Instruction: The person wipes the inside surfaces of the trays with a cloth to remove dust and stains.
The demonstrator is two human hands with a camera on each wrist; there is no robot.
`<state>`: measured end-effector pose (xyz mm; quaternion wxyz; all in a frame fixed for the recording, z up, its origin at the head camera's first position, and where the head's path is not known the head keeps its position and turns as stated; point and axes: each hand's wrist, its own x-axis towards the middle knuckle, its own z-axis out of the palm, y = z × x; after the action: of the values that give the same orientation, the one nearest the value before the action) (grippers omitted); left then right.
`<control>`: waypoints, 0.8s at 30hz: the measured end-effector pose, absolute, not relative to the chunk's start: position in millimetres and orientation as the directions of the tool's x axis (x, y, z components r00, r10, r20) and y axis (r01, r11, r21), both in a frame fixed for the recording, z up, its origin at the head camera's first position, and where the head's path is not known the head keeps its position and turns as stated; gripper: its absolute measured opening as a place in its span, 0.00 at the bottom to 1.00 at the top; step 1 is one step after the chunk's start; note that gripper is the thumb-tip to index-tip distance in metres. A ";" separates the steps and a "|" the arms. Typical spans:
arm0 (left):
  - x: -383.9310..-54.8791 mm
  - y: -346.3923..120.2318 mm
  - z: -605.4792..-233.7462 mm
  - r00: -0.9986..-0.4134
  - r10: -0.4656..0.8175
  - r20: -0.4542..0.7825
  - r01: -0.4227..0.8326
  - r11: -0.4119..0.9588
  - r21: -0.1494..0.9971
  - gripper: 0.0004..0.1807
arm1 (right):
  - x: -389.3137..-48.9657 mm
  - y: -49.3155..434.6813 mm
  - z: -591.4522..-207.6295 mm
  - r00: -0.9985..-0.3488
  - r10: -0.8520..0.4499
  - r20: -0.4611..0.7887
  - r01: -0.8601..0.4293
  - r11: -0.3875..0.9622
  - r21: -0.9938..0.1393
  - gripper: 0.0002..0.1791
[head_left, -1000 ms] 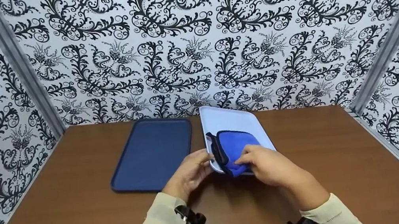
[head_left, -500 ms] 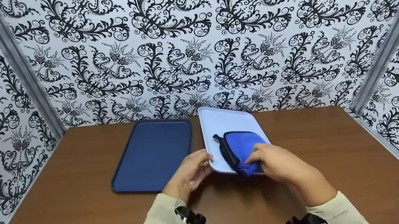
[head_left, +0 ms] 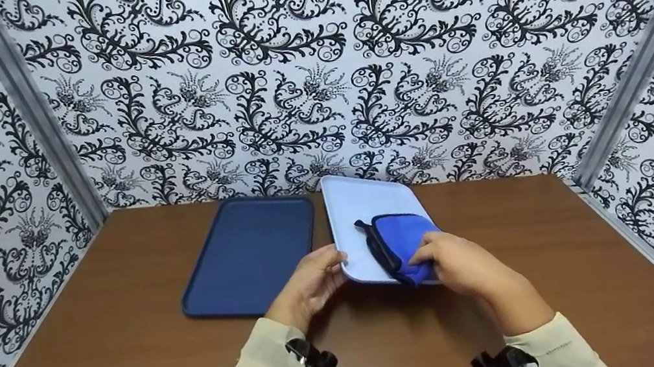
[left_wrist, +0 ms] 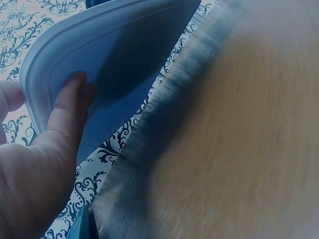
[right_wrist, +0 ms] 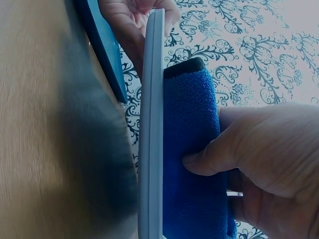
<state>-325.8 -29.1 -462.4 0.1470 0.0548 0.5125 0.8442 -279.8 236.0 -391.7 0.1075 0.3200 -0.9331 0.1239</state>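
Up at a slant, the pale-blue tray (head_left: 363,204): rectangular, round-cornered, low-rimmed, raised off the counter (head_left: 581,255) at its near end and held by its near left corner. Facing up, with a smooth surface, pale grey-blue when seen edge-on from the right wrist. And right up against that upper face, towards the near right, the bright blue terry-textured cloth (head_left: 405,240)! Folded into a thick pad, trimmed in black, with a dark edge bunched along its left side. Pinched and puckered near the bottom, reaching over the tray's near rim.
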 end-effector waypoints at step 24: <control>-324.7 -28.2 -461.0 -0.962 0.267 -0.060 -0.183 -0.463 0.868 0.24 | -290.3 246.1 -404.2 -0.846 -0.460 0.270 -0.515 0.837 -0.185 0.26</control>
<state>-324.7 -28.2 -461.0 0.1317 0.0423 0.5014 0.8541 -290.3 246.1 -404.2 0.1076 0.2559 -0.9523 0.1263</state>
